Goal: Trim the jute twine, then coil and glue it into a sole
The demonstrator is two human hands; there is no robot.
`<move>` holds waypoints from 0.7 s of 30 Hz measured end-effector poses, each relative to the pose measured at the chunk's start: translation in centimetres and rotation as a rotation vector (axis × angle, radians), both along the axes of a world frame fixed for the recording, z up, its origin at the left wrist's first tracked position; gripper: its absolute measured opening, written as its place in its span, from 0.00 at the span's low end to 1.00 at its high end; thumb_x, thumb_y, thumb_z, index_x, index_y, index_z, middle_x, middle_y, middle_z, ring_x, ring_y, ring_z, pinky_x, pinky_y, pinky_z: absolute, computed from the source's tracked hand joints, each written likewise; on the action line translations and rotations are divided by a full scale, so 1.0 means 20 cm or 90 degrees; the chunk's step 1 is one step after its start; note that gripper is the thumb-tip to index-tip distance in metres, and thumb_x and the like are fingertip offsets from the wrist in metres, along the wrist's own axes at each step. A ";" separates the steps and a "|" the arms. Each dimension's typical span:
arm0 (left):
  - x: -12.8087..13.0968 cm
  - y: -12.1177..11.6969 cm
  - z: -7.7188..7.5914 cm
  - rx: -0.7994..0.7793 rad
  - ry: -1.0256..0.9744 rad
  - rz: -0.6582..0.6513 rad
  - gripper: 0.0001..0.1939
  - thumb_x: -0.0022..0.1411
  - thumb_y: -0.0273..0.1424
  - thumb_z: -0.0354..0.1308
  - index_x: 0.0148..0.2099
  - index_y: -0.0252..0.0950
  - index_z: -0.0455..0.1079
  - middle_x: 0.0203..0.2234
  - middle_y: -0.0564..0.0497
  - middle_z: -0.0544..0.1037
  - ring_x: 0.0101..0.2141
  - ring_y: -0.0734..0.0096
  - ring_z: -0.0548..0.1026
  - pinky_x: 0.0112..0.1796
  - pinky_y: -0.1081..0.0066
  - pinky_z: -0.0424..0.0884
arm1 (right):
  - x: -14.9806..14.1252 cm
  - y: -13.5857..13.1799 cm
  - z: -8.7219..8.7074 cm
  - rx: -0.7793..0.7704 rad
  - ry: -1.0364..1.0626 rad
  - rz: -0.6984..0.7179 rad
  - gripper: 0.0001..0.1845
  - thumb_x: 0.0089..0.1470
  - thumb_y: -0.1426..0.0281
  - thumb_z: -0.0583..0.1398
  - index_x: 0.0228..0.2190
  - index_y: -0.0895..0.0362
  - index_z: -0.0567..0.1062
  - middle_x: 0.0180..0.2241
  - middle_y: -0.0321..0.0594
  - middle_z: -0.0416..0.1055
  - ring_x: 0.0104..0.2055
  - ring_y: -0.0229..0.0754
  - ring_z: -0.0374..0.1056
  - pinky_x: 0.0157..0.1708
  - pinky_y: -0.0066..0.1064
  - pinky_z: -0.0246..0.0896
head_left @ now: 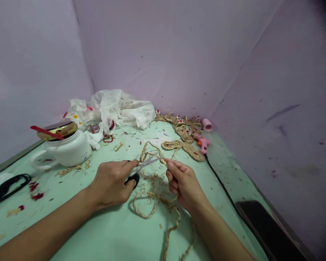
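Observation:
My left hand (112, 183) is closed around the black handles of a pair of scissors (144, 165). The scissors' blades are parted and point right, close to a braided straw cord (163, 162). My right hand (183, 181) pinches that cord between thumb and fingers just beyond the blade tips. More braided cord (172, 226) hangs from the right hand, loops on the table and runs toward me. Behind the blades stands a bent length of the same braid (143, 152). Coiled straw loops (182, 146) lie past my right hand.
A white mug (67, 148) with a gold lid and red stick stands left, before crumpled plastic bags (122, 108). At the back right are a pink glue gun (202, 142), its black cable and a pink roll (207, 125). A dark phone-like slab (268, 232) lies front right. Straw scraps litter the green table.

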State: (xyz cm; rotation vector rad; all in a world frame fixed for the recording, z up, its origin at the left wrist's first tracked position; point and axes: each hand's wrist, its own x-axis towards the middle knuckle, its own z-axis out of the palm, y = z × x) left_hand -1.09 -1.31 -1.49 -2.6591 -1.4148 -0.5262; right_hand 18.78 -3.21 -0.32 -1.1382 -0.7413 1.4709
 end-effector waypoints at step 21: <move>0.01 0.00 0.01 -0.057 -0.050 -0.007 0.19 0.51 0.30 0.50 0.47 0.41 0.66 0.30 0.53 0.77 0.28 0.68 0.74 0.29 0.70 0.65 | 0.03 0.02 -0.05 0.132 -0.194 -0.056 0.16 0.47 0.64 0.58 0.36 0.61 0.75 0.13 0.27 0.60 0.10 0.26 0.49 0.10 0.20 0.44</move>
